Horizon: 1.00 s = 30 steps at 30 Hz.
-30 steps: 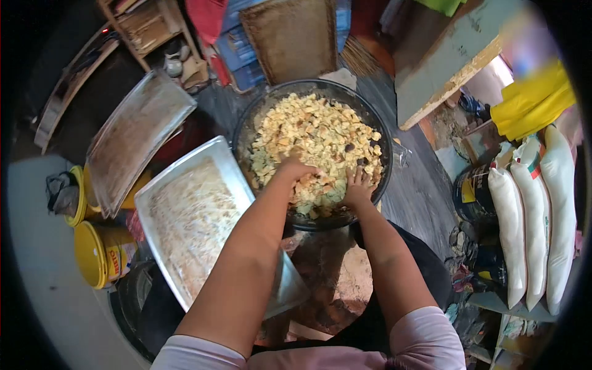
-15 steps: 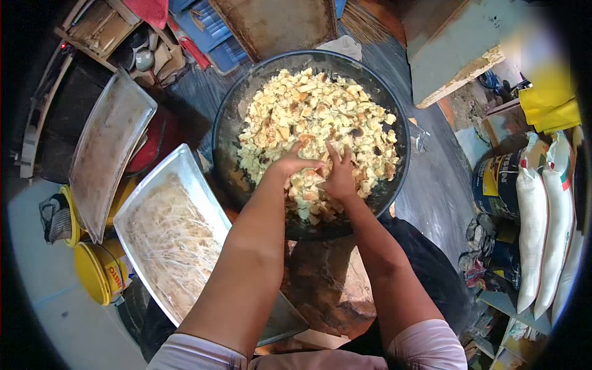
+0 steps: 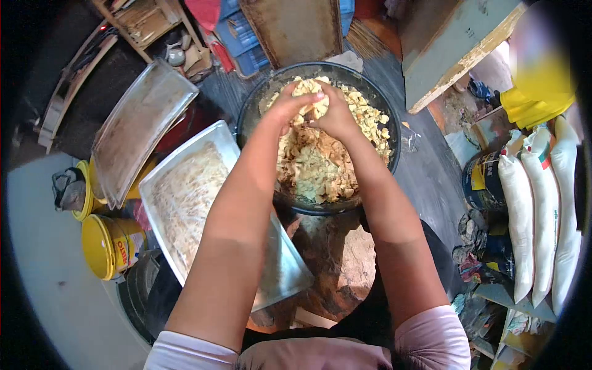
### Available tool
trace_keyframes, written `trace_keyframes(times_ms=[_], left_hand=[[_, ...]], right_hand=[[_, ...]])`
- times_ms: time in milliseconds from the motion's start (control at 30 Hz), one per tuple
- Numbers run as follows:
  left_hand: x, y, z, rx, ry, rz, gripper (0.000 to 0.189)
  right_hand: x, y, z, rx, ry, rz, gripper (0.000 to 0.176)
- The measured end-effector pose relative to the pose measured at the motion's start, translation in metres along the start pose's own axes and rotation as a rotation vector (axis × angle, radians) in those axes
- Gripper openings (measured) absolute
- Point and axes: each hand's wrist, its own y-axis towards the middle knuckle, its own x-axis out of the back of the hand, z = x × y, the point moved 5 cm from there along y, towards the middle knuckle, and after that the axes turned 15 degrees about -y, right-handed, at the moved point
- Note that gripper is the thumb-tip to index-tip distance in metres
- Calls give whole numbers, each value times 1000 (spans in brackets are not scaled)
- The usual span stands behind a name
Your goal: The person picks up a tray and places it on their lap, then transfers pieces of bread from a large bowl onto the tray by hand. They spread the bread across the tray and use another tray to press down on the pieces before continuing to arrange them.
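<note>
A round black basin [image 3: 394,151] holds a heap of torn, pale yellow and brown bread pieces [image 3: 317,166]. Over its far part, my left hand [image 3: 286,110] and my right hand [image 3: 336,114] are cupped around a clump of bread pieces [image 3: 313,106]. The left fingers curve in from one side and the right ones from the other, partly hidden behind the clump. In the near part of the basin, below my hands, the pieces look finer and moister, with a greenish tint.
A floury metal tray [image 3: 185,203] leans left of the basin, near stacked trays [image 3: 142,123] and a yellow-lidded bucket [image 3: 102,246]. Another tray [image 3: 293,31] stands behind. On the right are long white sacks [image 3: 517,216], a dark bucket [image 3: 484,179] and a wooden panel [image 3: 459,52].
Both hands have gone from within the bread pieces at the basin's near middle to its far side, lifting a clump between them. The view has shifted, and a hollow shows in the heap.
</note>
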Motion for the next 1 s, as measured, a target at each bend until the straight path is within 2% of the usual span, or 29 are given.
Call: trace_keyframes(times_ms=[33,67,167,200,233,300,333,400,433,500,533,600,667,733,800,867,933,1000], left_hand=[[9,-6,-10,-21,-37,-29,81],[20,-18,-17,-43,-38,-39,81],[52,-87,-47,-267,-138,-14,60],[59,-123,-53,-254,-204,-34,59],[73,-152,-52,-223,-187,-131,56],[109,-188,-33,-296,-276,-106,49],[124,-208,-23,-269,-298,-170,51],[158,-230,8,-327,-332,-226,57],[176,-237,26,-337,-341,-237,57],[209,-256,56,-361,-13,-420,70],[215,-268,65,-365,-25,-429,70],[222,-286,82,-239,407,-459,76],[209,-311,85,-292,713,-464,83],[192,-338,79,-144,867,-440,96],[189,-355,76,-74,883,-395,100],[195,-357,79,-10,905,-346,105],[204,-355,74,-46,849,-373,101],[215,-343,75,-34,812,-377,95]], right_hand=[[10,0,19,53,43,-11,101],[13,-2,36,75,46,-17,101],[17,-20,105,174,145,12,98],[12,-31,127,139,203,98,99],[6,-46,147,175,232,101,100],[-25,-71,178,201,312,171,103],[-39,-84,191,178,339,289,103],[-73,-110,208,205,508,348,99],[-84,-123,213,217,412,367,98],[-87,-152,227,210,192,402,91],[-93,-164,230,242,96,389,86],[-99,-194,233,260,-133,458,93],[-91,-222,234,321,-190,446,91],[-80,-243,235,373,-248,440,90],[-73,-261,239,469,-327,550,89],[-79,-262,241,506,-333,531,88],[-90,-249,244,537,-382,452,86],[-111,-215,237,481,-441,341,85]])
